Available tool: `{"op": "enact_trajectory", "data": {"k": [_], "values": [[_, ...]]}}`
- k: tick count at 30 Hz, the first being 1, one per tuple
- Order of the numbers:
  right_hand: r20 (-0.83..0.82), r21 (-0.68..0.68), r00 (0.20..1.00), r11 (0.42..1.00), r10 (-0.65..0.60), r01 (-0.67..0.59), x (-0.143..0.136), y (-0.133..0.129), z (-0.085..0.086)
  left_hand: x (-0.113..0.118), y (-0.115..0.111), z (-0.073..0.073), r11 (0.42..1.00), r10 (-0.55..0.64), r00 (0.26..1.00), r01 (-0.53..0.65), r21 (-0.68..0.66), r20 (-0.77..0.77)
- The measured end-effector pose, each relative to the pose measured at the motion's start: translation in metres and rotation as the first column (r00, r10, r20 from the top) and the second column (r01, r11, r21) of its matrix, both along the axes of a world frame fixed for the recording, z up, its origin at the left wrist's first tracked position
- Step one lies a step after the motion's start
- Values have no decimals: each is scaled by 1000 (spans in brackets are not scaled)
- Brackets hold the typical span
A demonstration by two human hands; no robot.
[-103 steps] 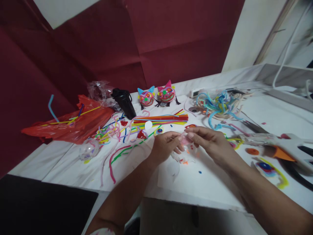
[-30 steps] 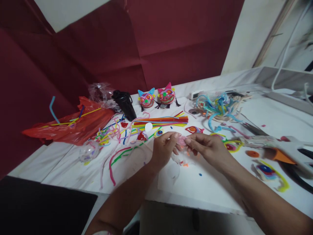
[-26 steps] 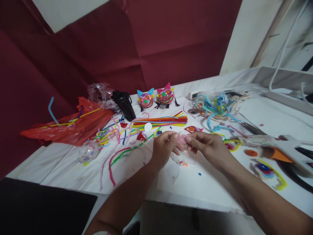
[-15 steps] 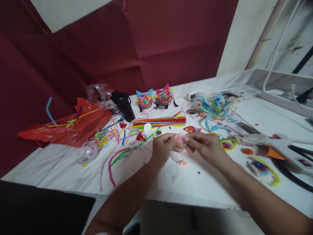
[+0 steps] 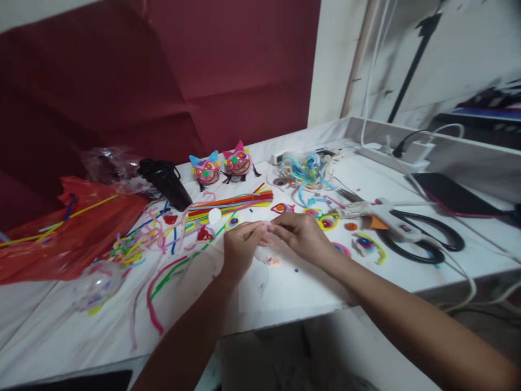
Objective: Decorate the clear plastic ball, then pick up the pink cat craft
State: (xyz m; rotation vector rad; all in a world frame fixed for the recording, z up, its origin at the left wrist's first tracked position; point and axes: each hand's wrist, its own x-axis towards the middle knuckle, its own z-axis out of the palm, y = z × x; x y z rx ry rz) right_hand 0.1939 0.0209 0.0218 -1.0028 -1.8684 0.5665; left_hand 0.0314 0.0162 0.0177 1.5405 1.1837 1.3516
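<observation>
My left hand (image 5: 241, 244) and my right hand (image 5: 299, 231) meet over the table's middle, fingertips pinched together. Between them is a small pale pink piece (image 5: 266, 226), mostly covered by the fingers; its exact kind is blurred. Just below the hands lie orange scraps (image 5: 276, 262) and some clear plastic. Behind them rests a bundle of colored pipe cleaners (image 5: 232, 204). An eye shape coiled from pipe cleaners (image 5: 282, 208) lies beyond my right hand, and a blue-centered one (image 5: 233, 222) beyond my left.
A hot glue gun (image 5: 401, 220) and black-handled scissors (image 5: 450, 231) lie at right. Two decorated cat-eared balls (image 5: 205, 171) stand at the back near a black bottle (image 5: 166, 182). On the left are a red plastic bag (image 5: 97, 217) and a clear ball (image 5: 97, 282).
The view has swung to the right, so more of the glue gun, scissors and power strip shows. Both hands stay together at the pink piece, fingers now closer around it.
</observation>
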Motion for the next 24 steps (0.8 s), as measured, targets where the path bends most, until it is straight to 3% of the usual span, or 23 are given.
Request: {"op": "enact_trajectory", "data": {"k": [5, 9, 11, 15, 18, 24], "values": [[66, 51, 997, 998, -46, 43, 23, -20, 6, -2, 1, 1, 998, 5, 995, 2, 62, -102], [199, 123, 967, 983, -156, 133, 84, -37, 3, -3, 3, 5, 999, 41, 999, -40, 11, -32], [367, 192, 872, 944, -324, 269, 121, -40, -2, -4, 5, 8, 997, 55, 998, -54, -55, 14], [454, 214, 786, 908, -418, 360, 174, -42, -15, -8, 11, 11, 987, 48, 998, -41, -158, 42], [509, 217, 753, 909, -416, 355, 186, -45, -25, -12, 16, 11, 985, 25, 999, -17, -173, 45], [523, 255, 752, 915, -402, 312, 174, -57, -47, -14, 20, 10, 987, 14, 1000, -12, -160, 12]]}}
